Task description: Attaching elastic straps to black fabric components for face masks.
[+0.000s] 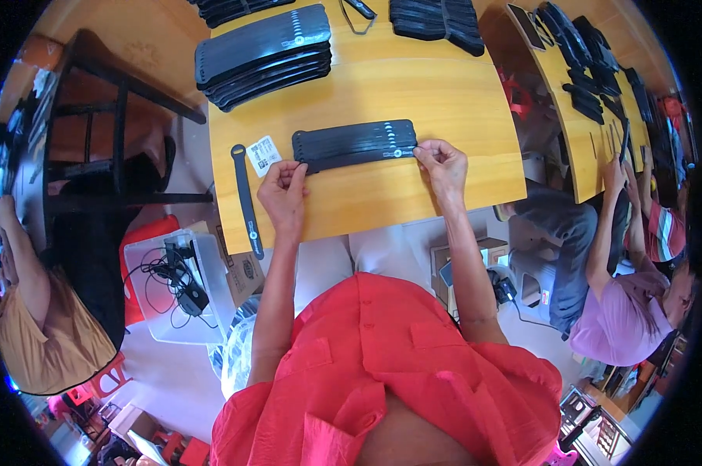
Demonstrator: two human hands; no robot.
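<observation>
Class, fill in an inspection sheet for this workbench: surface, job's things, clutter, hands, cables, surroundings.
Surface: yellow wooden table.
Job's things: flat bundle of black strips, held at both ends.
Clutter: single black strap, small white label, bigger stack of black strips.
Hands: left hand pinches the bundle's left end, right hand its right end.
Cables: black cables in a clear plastic bin on the floor.
Surroundings: other people seated on both sides; second table at right.
</observation>
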